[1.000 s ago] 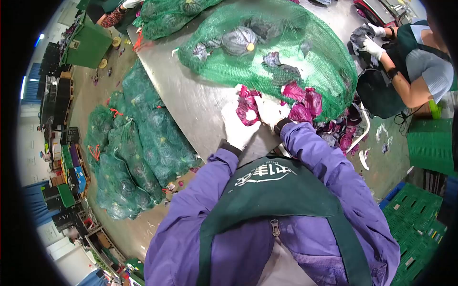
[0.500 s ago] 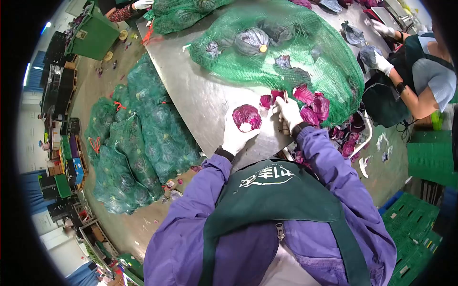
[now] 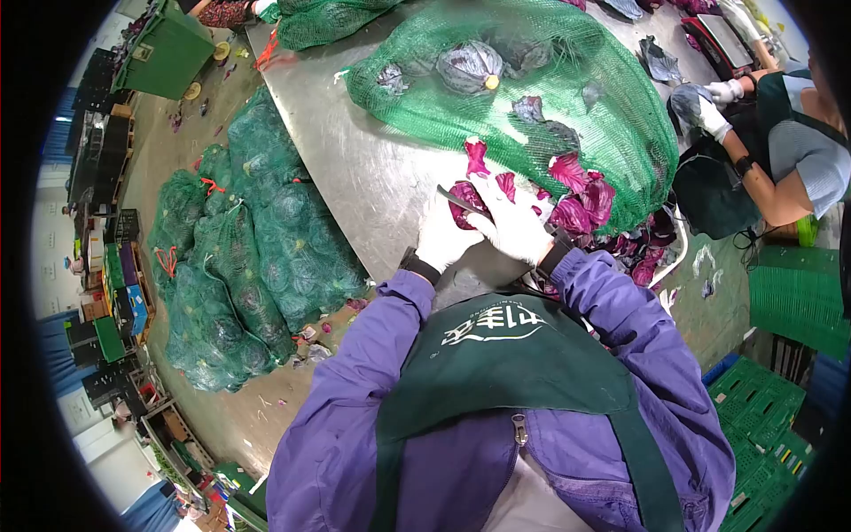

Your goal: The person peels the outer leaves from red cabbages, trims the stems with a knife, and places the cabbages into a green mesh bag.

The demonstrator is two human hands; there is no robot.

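The metal table [image 3: 324,151] takes up the middle of the room, its near corner pointing at the person in the purple jacket [image 3: 355,363] and green apron [image 3: 501,372]. Down on the floor to the left sits a heap of stuffed net bags [image 3: 257,266], a few tied with orange string. Another green net bag [image 3: 620,115] is spread over the tabletop, with a whole cabbage [image 3: 468,66] and some loose leaves showing through the mesh. Green crates [image 3: 762,399] are stacked at the lower right, and a green bin [image 3: 168,58] stands off at the upper left. Across at the right, a co-worker [image 3: 811,151] has gloved hands around a dark cabbage [image 3: 687,105].

Both of the person's own hands wear white gloves and meet near the table's edge. The left hand [image 3: 446,238] cups a trimmed red cabbage [image 3: 461,191] (little of it shows between the gloves). The right hand [image 3: 514,229] grips a knife [image 3: 463,202], its handle hidden, the blade lying across that cabbage. Just beyond lies a curled purple leaf [image 3: 477,157], with more red leaves [image 3: 581,208] by the net bag.
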